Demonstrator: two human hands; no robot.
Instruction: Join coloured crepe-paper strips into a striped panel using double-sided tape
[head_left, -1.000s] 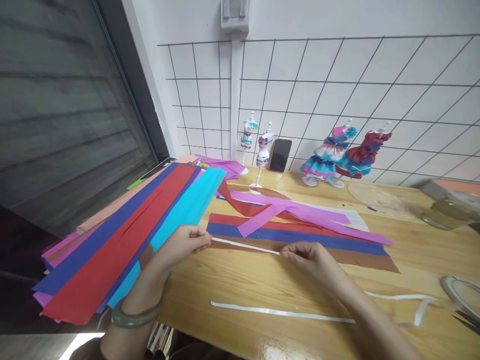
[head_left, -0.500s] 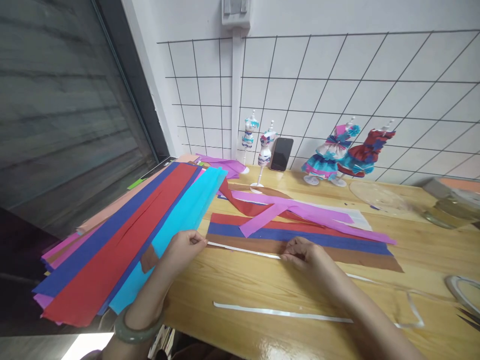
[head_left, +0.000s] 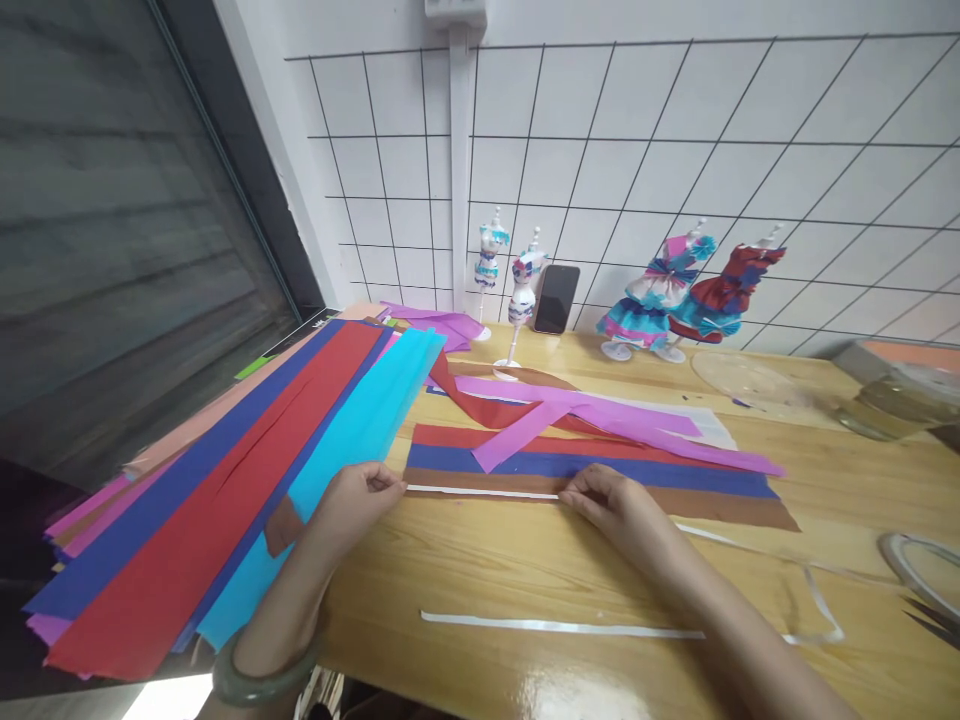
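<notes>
A narrow white strip of tape (head_left: pixel 480 491) is stretched straight between my two hands along the lower edge of the brown crepe paper (head_left: pixel 690 505). My left hand (head_left: pixel 367 490) pinches its left end, beside the left edge of that paper. Farther along, my right hand (head_left: pixel 600 495) pinches the strip over the brown band. More tape (head_left: pixel 709 535) runs on to the right past my right hand toward the tape roll (head_left: pixel 926 570). Blue (head_left: pixel 570 470) and red paper bands lie above the brown one, and pink strips (head_left: pixel 600 408) cross over them.
Layered crepe paper sheets (head_left: pixel 217 480) lie at the left. A separate white strip (head_left: pixel 555 626) rests nearer me. Mini dress forms (head_left: pixel 523 290), a phone (head_left: pixel 557 298) and two dressed forms (head_left: pixel 660 290) stand by the wall. Dark scissor-like blades (head_left: pixel 930 622) show at right.
The tape strip between my hands has moved up from a slanting line to lie nearly level along the brown paper's lower edge. The camera view has also shifted slightly.
</notes>
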